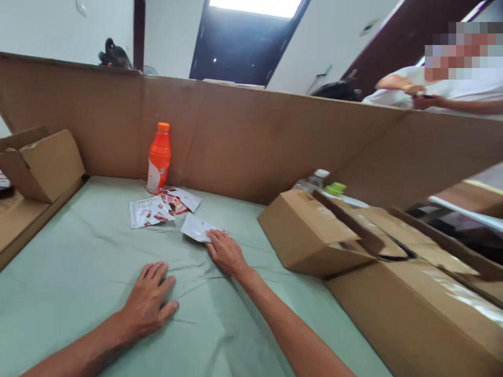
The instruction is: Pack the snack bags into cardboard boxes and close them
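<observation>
My right hand (227, 252) has its fingers and thumb closed on the near right end of a white snack packet (194, 227), which lies low over the pale green cloth (98, 246). The fingers hide that end of it. My left hand (151, 298) rests on the cloth, fingers and thumb apart, with nothing in it. Beyond the hands lie a white packet with red pictures and the word "Meal" (150, 212) and, partly overlapping, another white and red packet (181, 199). Just behind them a bottle of orange drink (159, 159) stands upright.
A tall cardboard wall (243, 136) closes off the back. Open cardboard boxes (310, 235) line the right side, with a green-capped container (335, 188) behind them. Another open box (53, 165) stands at the left. Past the wall, a person in a white top (471, 89) holds something dark.
</observation>
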Demonstrator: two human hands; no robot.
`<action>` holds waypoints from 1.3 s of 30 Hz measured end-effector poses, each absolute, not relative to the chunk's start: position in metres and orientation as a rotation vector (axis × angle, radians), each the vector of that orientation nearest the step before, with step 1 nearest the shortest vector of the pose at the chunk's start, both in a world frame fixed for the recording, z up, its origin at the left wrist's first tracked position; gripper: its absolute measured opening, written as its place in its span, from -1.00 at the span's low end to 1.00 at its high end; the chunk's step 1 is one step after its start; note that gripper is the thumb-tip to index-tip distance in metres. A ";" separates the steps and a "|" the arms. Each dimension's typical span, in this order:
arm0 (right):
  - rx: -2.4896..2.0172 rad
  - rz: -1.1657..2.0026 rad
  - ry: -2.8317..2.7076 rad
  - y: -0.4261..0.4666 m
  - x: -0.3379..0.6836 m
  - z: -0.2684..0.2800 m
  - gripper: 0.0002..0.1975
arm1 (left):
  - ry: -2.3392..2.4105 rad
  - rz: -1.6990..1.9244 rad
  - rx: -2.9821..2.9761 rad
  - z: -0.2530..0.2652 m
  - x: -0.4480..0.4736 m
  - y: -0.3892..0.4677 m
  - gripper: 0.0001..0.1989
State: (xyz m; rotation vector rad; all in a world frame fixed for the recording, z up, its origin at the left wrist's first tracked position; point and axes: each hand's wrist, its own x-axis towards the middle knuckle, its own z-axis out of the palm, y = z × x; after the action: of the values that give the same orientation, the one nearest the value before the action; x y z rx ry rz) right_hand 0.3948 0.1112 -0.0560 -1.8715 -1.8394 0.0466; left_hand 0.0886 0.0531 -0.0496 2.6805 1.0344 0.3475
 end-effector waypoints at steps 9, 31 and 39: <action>-1.695 -0.154 -1.475 0.145 0.404 -0.043 -0.35 | 1.029 0.265 2.565 -0.040 0.093 0.041 -0.40; -1.788 0.051 -1.801 0.161 0.322 -0.115 -0.52 | 2.104 1.111 2.446 0.134 -0.060 0.210 -0.35; -1.789 0.072 -1.775 0.163 0.316 -0.108 -0.55 | 2.252 0.973 2.276 0.185 -0.134 0.241 -0.66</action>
State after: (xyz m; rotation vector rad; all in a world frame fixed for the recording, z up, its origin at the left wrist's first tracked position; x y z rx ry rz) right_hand 0.3158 0.1632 -0.1079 -1.7890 -1.7754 0.0721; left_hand -0.1343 0.2415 0.1846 2.2765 2.2518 0.9734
